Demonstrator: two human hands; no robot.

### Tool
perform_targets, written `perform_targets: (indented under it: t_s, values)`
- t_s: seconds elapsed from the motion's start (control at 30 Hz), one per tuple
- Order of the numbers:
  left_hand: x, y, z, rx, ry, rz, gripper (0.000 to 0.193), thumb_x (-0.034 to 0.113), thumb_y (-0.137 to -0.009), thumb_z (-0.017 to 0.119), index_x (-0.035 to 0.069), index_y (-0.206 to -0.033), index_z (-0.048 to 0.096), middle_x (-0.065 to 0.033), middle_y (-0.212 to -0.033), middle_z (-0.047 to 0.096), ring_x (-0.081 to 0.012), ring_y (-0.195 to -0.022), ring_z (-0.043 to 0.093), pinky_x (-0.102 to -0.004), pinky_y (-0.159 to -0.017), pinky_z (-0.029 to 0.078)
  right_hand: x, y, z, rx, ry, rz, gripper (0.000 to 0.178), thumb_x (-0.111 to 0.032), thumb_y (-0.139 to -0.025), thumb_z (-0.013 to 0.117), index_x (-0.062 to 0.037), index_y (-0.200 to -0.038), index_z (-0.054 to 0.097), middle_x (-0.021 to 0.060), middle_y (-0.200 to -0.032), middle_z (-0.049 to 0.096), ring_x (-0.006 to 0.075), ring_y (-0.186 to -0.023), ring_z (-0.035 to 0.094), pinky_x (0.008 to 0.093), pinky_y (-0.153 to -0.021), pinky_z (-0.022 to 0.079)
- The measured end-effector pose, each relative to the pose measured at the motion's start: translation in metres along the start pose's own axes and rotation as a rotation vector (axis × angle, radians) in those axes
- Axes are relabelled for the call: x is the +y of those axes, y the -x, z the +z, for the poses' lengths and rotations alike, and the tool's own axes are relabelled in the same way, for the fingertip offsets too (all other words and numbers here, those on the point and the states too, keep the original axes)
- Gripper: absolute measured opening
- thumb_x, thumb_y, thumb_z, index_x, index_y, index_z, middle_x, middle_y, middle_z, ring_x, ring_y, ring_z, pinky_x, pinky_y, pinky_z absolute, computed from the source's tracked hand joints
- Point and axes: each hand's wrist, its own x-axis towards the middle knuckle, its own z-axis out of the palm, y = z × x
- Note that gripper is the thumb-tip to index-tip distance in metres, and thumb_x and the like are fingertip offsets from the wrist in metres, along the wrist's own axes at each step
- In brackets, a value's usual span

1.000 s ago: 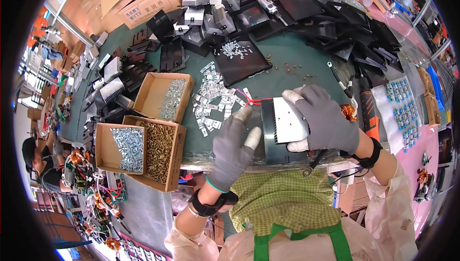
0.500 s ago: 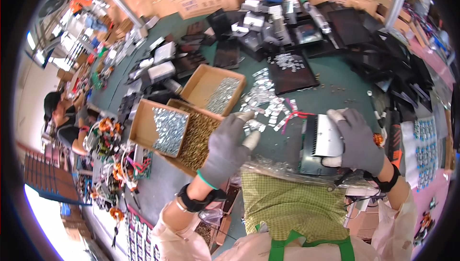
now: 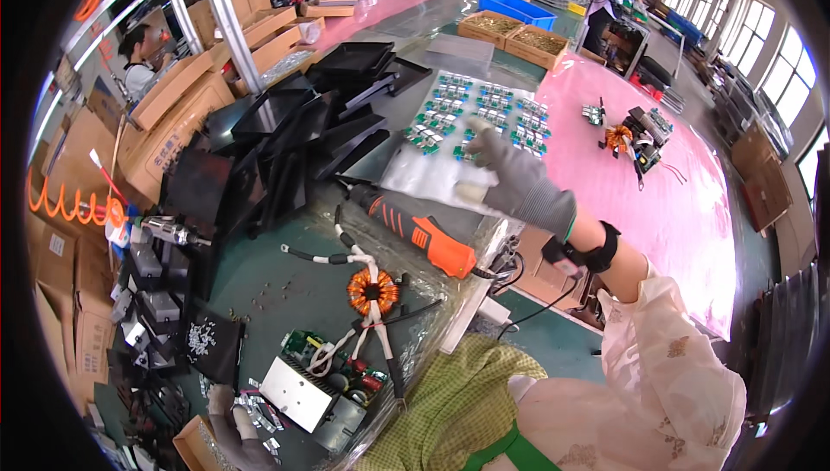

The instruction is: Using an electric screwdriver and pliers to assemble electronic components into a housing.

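My right hand (image 3: 523,184), in a grey glove, reaches over several rows of small green circuit boards (image 3: 447,101) on a white sheet. Its thumb and fingers are apart, with nothing visible between them. My left hand (image 3: 235,428), gloved too, is low at the left beside small silver metal clips (image 3: 259,409); its thumb and finger are apart. Between the hands lies a power circuit board (image 3: 372,376) with a flat silver heat sink (image 3: 296,393). A copper-wound ring coil (image 3: 373,292) with black and white cables lies beyond it.
An orange and black power tool (image 3: 424,233) lies between the coil and the boards. Black metal housings (image 3: 294,138) are piled at the far left. Another coil assembly (image 3: 635,138) rests on the pink surface. A cardboard tray (image 3: 197,445) is beside my left hand.
The view has swung right. My right hand has left the silver heat sink and moved right, over the small circuit boards. My left hand remains near the clips.
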Motion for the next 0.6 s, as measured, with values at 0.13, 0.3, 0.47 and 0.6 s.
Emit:
perform_targets:
  t_s: [0.13, 0.3, 0.47, 0.6]
  values:
    - [0.005, 0.009, 0.003, 0.046, 0.088, -0.034, 0.035, 0.022, -0.093, 0.052, -0.005, -0.115, 0.055, -0.0141, -0.111, 0.061, -0.0233, -0.101, 0.055, -0.0334, -0.090, 0.041, 0.113, 0.028, -0.037, 0.088, 0.485, 0.228, 0.049, -0.032, -0.076, 0.069, -0.0092, -0.114, 0.047, 0.0119, -0.096, 0.061, 0.0340, -0.086, 0.061, 0.0448, -0.069, 0.047]
    - [0.009, 0.018, 0.006, -0.041, 0.124, -0.108, 0.035, 0.023, -0.094, 0.052, -0.005, -0.115, 0.056, -0.0132, -0.110, 0.061, -0.0225, -0.101, 0.054, -0.0328, -0.092, 0.040, 0.165, 0.052, -0.010, 0.028, 0.619, 0.227, 0.035, -0.027, -0.075, 0.066, -0.0089, -0.102, 0.052, 0.0109, -0.087, 0.058, 0.0334, -0.076, 0.061, 0.0456, -0.064, 0.047]
    - [0.014, 0.028, 0.005, -0.023, 0.157, -0.157, 0.043, 0.031, -0.094, 0.051, -0.006, -0.116, 0.055, -0.0143, -0.112, 0.059, -0.0242, -0.101, 0.053, -0.0345, -0.091, 0.041, 0.183, 0.052, -0.034, 0.159, 0.525, 0.170, 0.030, -0.026, -0.075, 0.065, -0.0092, -0.098, 0.055, 0.0099, -0.088, 0.060, 0.0334, -0.075, 0.061, 0.0446, -0.065, 0.047]
    - [0.015, 0.031, 0.003, -0.042, 0.123, -0.212, 0.043, 0.030, -0.094, 0.051, -0.006, -0.117, 0.055, -0.0155, -0.115, 0.059, -0.0253, -0.103, 0.053, -0.0357, -0.092, 0.040, 0.228, 0.019, -0.092, 0.195, 0.855, 0.295, 0.030, -0.026, -0.076, 0.063, -0.0085, -0.100, 0.058, 0.0119, -0.092, 0.063, 0.0336, -0.079, 0.063, 0.0437, -0.068, 0.050]
